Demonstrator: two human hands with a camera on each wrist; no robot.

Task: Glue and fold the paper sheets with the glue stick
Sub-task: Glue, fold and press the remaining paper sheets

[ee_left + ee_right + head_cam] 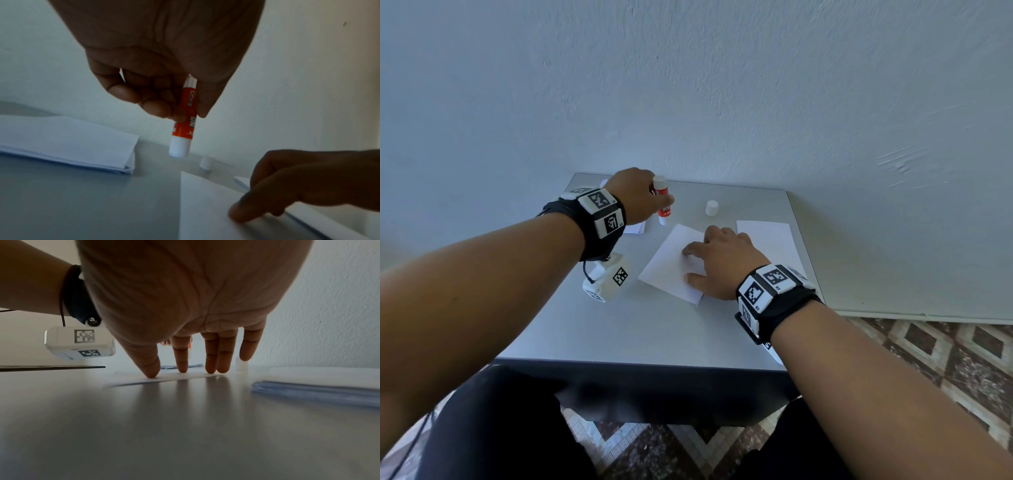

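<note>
Holding glue stick [663,200] above table edge [681,184], paper [671,265] pinned

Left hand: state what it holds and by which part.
The left hand grips the glue stick by the upper half of its orange barrel, between fingers and thumb; the white lower end hangs free above the table.

Grey smooth-topped table [654,329] against a pale textured plaster wall [722,85]; brown-and-cream diamond-patterned tiled floor [945,359] below; white baseboard strip [928,314] along the wall's foot.
</note>
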